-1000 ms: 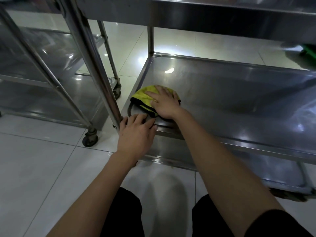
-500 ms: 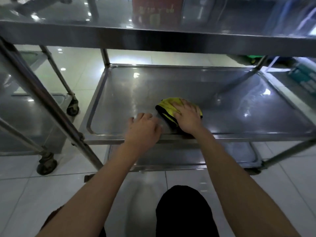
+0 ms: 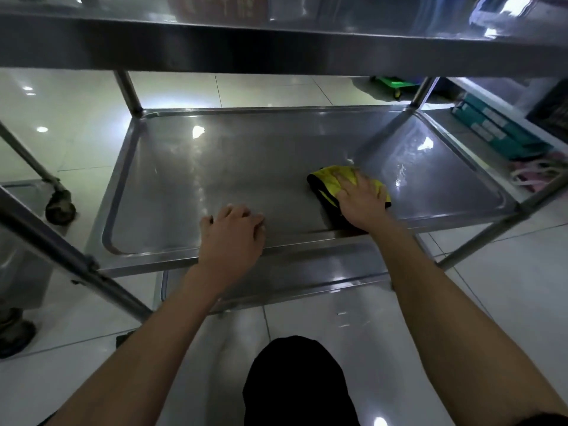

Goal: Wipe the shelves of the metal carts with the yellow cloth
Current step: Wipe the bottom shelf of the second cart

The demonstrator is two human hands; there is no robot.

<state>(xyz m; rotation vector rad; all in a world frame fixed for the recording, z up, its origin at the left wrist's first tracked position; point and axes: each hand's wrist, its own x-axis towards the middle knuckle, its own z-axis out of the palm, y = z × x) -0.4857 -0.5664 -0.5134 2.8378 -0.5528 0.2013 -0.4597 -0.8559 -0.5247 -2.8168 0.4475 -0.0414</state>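
Your left hand (image 3: 232,233) rests on the near rim of the middle shelf (image 3: 246,167), fingers loosely bent, holding nothing. Just beyond, to the right, your right hand (image 3: 359,199) presses flat on the yellow cloth (image 3: 330,179), which lies bunched on the shelf's right half near the front rim. Above, the top shelf (image 3: 276,47) overhangs.

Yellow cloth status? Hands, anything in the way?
Right hand flat on yellow cloth, pressing it to middle shelf. Left hand resting on shelf's front edge. No obstruction on the shelf.
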